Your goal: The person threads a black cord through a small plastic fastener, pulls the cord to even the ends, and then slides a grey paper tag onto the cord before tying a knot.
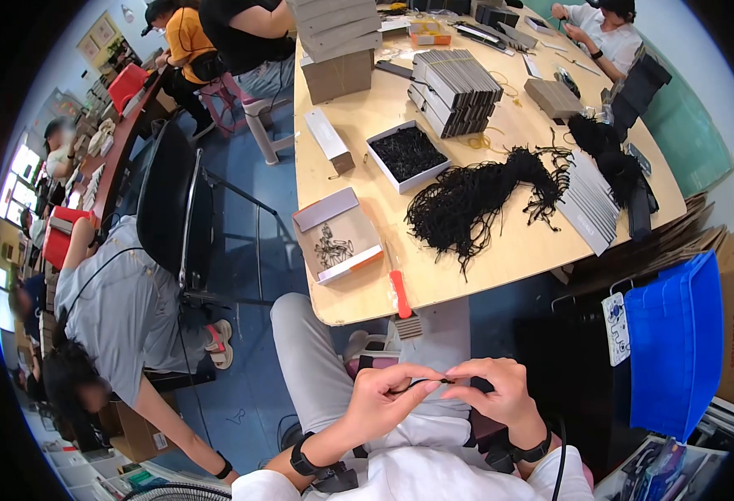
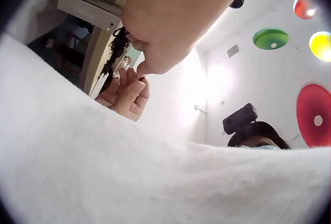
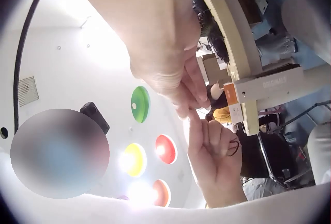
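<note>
Over the lap in the head view, my left hand (image 1: 388,401) and right hand (image 1: 499,391) meet at the fingertips. Between them is a short black cord (image 1: 445,382), pinched by thumb and fingers on both sides. In the right wrist view a thin dark loop of cord (image 3: 237,142) shows against the left hand's curled fingers. The left wrist view has the right hand's fingers (image 2: 129,95) bent toward the left fingertips, which hide most of the cord. On the table ahead lies a big bundle of black cords (image 1: 475,199).
A white box (image 1: 430,174) of small black pieces and an open box (image 1: 358,265) with metal clasps stand on the table (image 1: 459,280). An orange-handled tool (image 1: 399,292) overhangs its edge. A blue bin (image 1: 676,342) stands right; a person (image 1: 124,292) bends down at left.
</note>
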